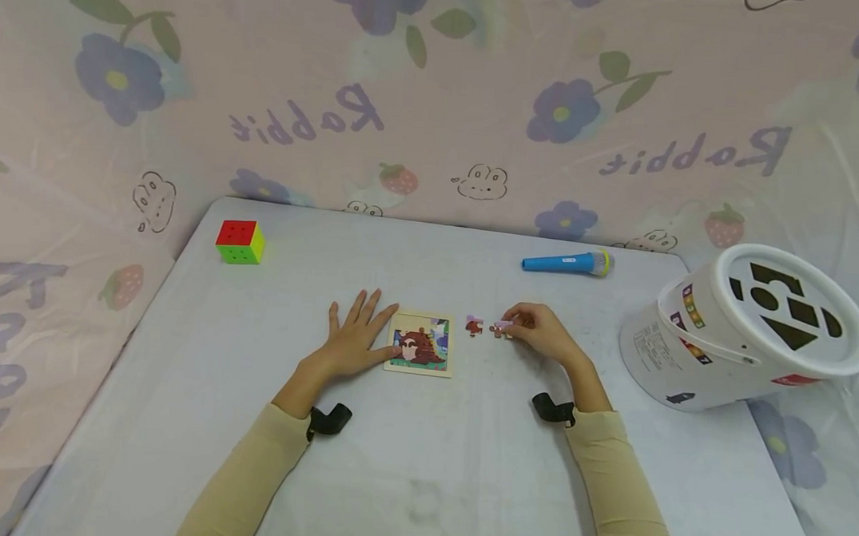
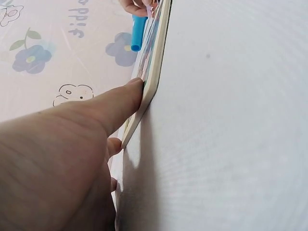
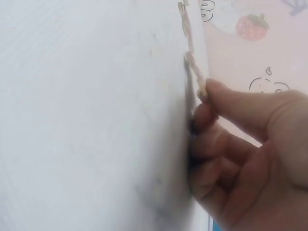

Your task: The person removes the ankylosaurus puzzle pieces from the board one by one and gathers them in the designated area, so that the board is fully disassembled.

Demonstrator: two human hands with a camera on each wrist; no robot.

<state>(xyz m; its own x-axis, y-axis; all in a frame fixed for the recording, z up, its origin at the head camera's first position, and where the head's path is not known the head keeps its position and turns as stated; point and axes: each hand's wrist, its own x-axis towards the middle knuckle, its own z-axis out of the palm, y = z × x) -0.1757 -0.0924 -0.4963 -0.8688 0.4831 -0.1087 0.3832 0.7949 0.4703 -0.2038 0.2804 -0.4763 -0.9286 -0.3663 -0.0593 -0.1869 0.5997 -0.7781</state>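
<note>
- The held piece (image 1: pixel 501 328) was right of the board (image 1: pixel 418 371), pinched between the thumb and fingers of the right hand (image 1: pixel 542 333).
- From those fingers it extended left, towards the board; its pinched end seemed raised, but its long axis was too covered to tell.
- Between it and the board, a loose piece (image 1: pixel 473 326) lay on the tabletop (image 1: pixel 421 459).
- The left hand (image 1: pixel 347 346), farther from both pieces, had its fingers spread, thumb touching the board's left edge.
- Beyond the board stood a cube (image 1: pixel 240 242) leftward, a microphone (image 1: pixel 566 263) rightward; a bucket (image 1: pixel 673 359) stood well right.
</note>
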